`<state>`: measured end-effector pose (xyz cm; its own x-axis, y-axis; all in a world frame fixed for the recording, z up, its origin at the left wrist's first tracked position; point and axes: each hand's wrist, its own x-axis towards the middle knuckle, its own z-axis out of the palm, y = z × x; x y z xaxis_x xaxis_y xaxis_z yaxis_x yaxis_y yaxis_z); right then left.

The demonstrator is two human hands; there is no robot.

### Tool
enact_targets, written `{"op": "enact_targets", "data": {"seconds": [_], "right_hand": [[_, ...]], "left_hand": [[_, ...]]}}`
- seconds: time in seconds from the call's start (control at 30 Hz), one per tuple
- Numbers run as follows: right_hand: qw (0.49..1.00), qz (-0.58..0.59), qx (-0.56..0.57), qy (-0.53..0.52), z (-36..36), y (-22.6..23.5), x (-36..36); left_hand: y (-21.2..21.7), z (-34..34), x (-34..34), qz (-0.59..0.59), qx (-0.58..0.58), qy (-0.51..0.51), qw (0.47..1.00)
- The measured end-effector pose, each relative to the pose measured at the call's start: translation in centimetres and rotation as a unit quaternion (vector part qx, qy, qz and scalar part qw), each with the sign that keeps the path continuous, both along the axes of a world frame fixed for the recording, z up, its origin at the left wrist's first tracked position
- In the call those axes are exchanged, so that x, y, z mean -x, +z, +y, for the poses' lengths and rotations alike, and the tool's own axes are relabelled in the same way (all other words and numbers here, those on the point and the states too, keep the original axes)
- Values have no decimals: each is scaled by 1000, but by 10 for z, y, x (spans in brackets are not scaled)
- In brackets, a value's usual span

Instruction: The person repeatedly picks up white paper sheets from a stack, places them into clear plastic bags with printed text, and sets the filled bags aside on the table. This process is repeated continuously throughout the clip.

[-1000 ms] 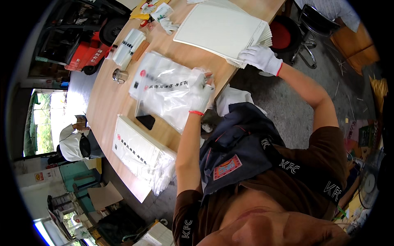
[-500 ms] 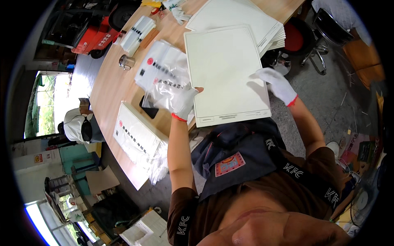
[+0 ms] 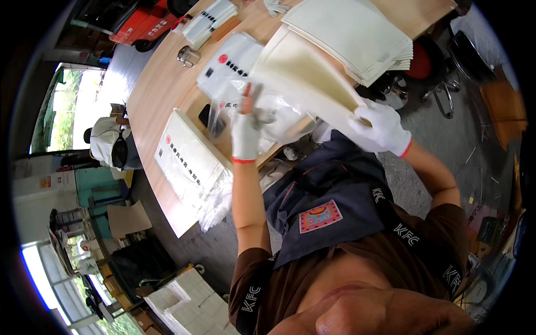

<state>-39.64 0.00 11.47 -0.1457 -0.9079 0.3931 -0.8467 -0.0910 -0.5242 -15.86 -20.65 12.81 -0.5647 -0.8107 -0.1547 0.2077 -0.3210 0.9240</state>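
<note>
My right hand (image 3: 382,125), in a white glove with a red cuff, grips the near right edge of some cream paper sheets (image 3: 293,58). The sheets are tilted and bowed, and their far end reaches the table. My left hand (image 3: 248,125), also gloved and with a bare fingertip showing, is raised over a clear plastic bag (image 3: 293,109). Its fingers are apart and slightly blurred. Beneath and behind the bag lie white printed packets (image 3: 229,58). Another stack of cream sheets (image 3: 352,36) rests on the table behind the held ones.
A thick printed packet stack (image 3: 187,151) with loose plastic lies on the wooden table (image 3: 148,106) at left. Near it are a dark phone (image 3: 205,114) and a glass jar (image 3: 188,56). A swivel chair (image 3: 469,61) stands right. Another person (image 3: 106,139) bends beyond the table.
The sheets, flat-on in front of me before, are now tilted and bent. My right hand has closed around their near edge. My left hand has come off their left edge and turned upward.
</note>
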Motion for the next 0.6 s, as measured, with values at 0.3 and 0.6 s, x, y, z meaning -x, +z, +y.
{"op": "enact_targets", "data": {"seconds": [0.3, 0.6], "right_hand": [[960, 109, -194, 169, -51, -17, -15], [958, -77, -182, 208, -115, -66, -42]], "left_hand": [[9, 76, -20, -258, 451, -141, 842], [-59, 91, -1, -237, 572, -6, 785]]}}
